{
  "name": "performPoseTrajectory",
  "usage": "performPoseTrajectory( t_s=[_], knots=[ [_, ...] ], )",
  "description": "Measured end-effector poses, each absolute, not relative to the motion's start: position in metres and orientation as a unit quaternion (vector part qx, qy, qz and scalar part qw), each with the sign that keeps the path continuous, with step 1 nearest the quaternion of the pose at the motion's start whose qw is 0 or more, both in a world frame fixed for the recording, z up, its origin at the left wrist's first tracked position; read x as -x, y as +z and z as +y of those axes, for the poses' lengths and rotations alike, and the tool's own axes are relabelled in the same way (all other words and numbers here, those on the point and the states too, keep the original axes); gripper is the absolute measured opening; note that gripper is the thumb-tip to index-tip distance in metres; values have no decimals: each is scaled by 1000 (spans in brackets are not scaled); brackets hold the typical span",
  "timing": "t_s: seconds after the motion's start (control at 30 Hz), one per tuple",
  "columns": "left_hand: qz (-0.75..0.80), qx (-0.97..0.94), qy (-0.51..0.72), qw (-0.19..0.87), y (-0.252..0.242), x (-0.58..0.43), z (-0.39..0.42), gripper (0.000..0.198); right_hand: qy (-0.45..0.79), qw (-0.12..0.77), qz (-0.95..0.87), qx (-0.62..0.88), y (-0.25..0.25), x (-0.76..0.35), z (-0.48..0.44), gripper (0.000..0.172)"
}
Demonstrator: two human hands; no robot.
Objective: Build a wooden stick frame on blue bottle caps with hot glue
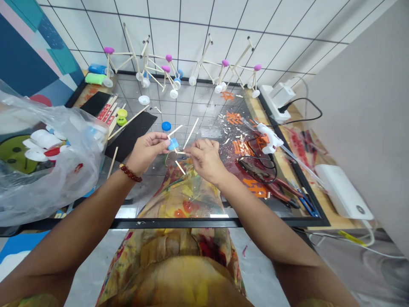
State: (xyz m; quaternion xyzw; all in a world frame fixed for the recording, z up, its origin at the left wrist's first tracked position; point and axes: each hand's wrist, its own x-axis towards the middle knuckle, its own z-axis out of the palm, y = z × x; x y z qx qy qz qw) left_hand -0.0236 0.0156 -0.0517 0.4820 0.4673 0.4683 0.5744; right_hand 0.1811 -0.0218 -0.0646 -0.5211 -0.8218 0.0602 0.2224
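Our left fingers (162, 147) pinched on blue piece (173, 144); our right fingers (195, 150) pinch short stick (181, 152) near it, over tabletop (191, 108).

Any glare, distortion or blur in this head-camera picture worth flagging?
Head view: the glossy tabletop mirrors the tiled wall and patterned clothing, with bright patches near its front edge; head view: tile lines fan outward, suggesting wide-angle distortion; head view: the lower right corner looks soft, while the left hand and right hand read fairly clearly.
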Motion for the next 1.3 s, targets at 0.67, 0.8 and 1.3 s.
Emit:
performPoseTrajectory(
  t_s=[0.67,0.8,1.3],
  knots=[
    [462,-486,464,579,-50,23,14,40,77,243,-807,532,-68,-181,-20,24],
    [458,-488,464,581,-51,24,15,41,73,235,-808,535,-67,-180,-20,24],
    [458,-508,454,571,-52,24,16,41,58,224,-814,533,-68,-180,-19,30]
  ],
)
